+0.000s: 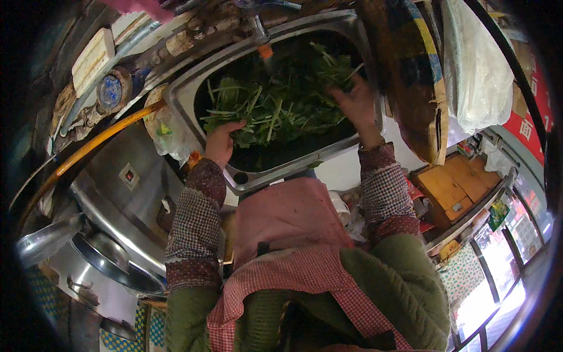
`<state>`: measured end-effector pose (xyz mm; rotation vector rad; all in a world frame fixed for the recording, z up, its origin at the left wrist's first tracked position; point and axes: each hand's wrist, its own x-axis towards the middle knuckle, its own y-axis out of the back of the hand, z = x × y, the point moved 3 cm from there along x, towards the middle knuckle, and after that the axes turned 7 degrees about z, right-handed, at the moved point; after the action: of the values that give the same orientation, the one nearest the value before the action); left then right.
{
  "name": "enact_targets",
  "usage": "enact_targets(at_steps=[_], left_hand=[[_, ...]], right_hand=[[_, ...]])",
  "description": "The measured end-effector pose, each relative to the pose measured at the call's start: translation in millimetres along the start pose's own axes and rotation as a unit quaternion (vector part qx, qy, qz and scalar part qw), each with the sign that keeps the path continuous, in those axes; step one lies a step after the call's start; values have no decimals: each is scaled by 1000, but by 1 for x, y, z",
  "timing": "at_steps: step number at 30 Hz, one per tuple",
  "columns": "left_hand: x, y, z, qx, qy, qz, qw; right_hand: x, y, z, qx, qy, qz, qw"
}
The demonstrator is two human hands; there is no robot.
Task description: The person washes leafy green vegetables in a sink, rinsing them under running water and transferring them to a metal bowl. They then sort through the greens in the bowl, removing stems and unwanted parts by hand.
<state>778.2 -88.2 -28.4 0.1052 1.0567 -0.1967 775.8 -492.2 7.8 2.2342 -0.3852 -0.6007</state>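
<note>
Leafy greens with long stalks (272, 114) fill a stainless steel sink (290, 165) in front of me, under a metal tap (260, 30) with an orange end. My left hand (221, 141) is over the sink's near left side, its fingers at the edge of the greens; whether it grips any I cannot tell. On the right side of the sink, my right hand (357, 103) is raised at the greens, slightly blurred, with a thumb and fingers apart beside some stalks. Checked sleeve covers and a pink apron cover my arms and front.
A yellow-orange hose (105, 132) curves down at the left, near a water meter (111, 91) and pipes. Metal pans (114, 259) stand at the lower left. Flattened cardboard (433, 127) stands just right of the sink, beside a white plastic bag (475, 75). An orange-brown box (453, 185) lies at the right.
</note>
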Motion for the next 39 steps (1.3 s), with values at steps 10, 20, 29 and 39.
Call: enact_targets(at_steps=[10,20,29,39], left_hand=[[-47,-27,50,-246,35,53,967],[-53,-40,48,-77,-9,12,997],[-33,-44,48,73,-247,20,966],[-94,-83,84,438,-348,131,818]], right_hand=[[-18,-3,-88,-227,183,-54,955],[-40,-32,-116,97,165,-175,966],[1,-35,-37,138,12,-19,990],[-51,8,-58,369,-94,-91,920]])
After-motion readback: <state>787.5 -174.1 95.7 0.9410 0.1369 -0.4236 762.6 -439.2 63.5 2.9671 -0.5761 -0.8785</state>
